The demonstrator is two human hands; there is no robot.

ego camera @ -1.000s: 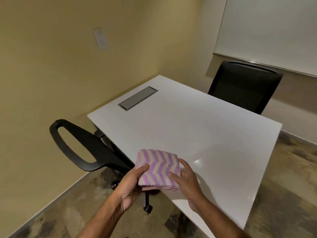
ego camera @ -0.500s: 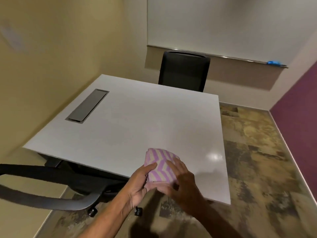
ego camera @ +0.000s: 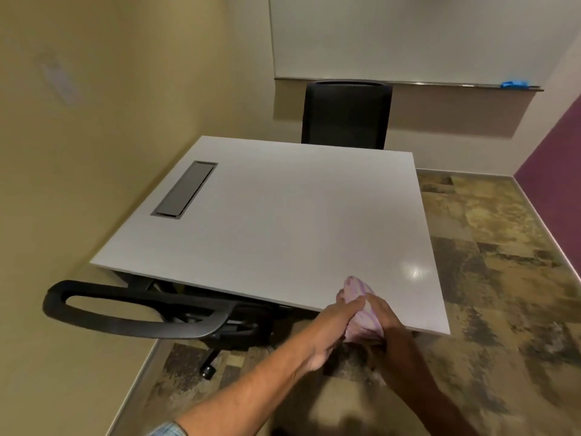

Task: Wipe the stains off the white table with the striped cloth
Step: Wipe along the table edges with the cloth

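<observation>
Both hands, left (ego camera: pixel 333 322) and right (ego camera: pixel 385 322), bunch the striped cloth (ego camera: pixel 361 305) at the white desk (ego camera: pixel 283 221) edge; flattening it first should wipe better.

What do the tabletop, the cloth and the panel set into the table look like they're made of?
Table: likely white laminate, smooth with a slight gloss; a light glare shows near the right edge. Cloth: soft woven fabric, pink and purple stripes, bunched between both hands. Panel: grey, flat and matte, probably metal or plastic; can't tell which.
</observation>
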